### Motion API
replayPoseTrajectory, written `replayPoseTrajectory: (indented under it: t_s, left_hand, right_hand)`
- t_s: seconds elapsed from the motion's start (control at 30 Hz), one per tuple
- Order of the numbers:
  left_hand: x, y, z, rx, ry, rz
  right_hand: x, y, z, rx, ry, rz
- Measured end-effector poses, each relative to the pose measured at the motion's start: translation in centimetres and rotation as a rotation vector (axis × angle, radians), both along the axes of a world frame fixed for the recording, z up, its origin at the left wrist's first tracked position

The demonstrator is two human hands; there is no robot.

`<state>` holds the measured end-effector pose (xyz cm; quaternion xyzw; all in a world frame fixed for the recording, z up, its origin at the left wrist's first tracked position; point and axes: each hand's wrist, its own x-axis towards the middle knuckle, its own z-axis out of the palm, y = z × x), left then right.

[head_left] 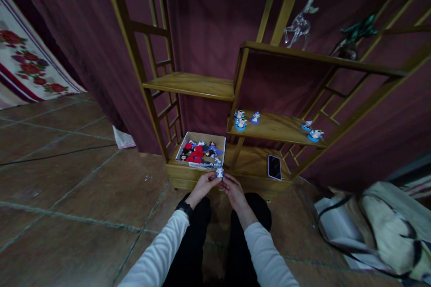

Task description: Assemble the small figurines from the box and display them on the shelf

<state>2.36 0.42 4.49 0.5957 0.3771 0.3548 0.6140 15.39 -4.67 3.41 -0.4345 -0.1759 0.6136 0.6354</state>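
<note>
Hands meet at centre, just near of the wooden shelf unit (198, 86). The left hand (204, 184) and right hand (235, 190) both pinch a small blue figurine (219, 172). Fingertips are closed on it from either side, and it stands upright between them, just above the near edge of the bottom shelf.

Directly behind it on the bottom shelf is a white box (205, 136), packed with red, black and blue figures. A phone (274, 167) lies flat on the same shelf, right of the box and apart from the hands.

Middle shelf, farther back: a trio of blue figures (240, 122) at its left end, a pair of blue figures (314, 135) at its right.

Top shelf: a glass deer (301, 22) and, right of it, a green ornament (357, 30).

Bags (380, 228) slump on the tiled floor at near right.
</note>
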Motion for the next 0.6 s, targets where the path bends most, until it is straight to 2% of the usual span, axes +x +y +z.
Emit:
replayPoseTrajectory:
  t_s: [0.37,0.6]
  left_hand:
    - [-0.34,-0.13,0.73,-0.168,-0.085,-0.067]
    - [-0.38,0.16,0.74,-0.202,-0.044,-0.001]
  right_hand:
    - [-0.72,0.31,0.59,-0.039,-0.144,-0.022]
    - [-0.81,0.68,-0.18,-0.036,-0.317,-0.027]
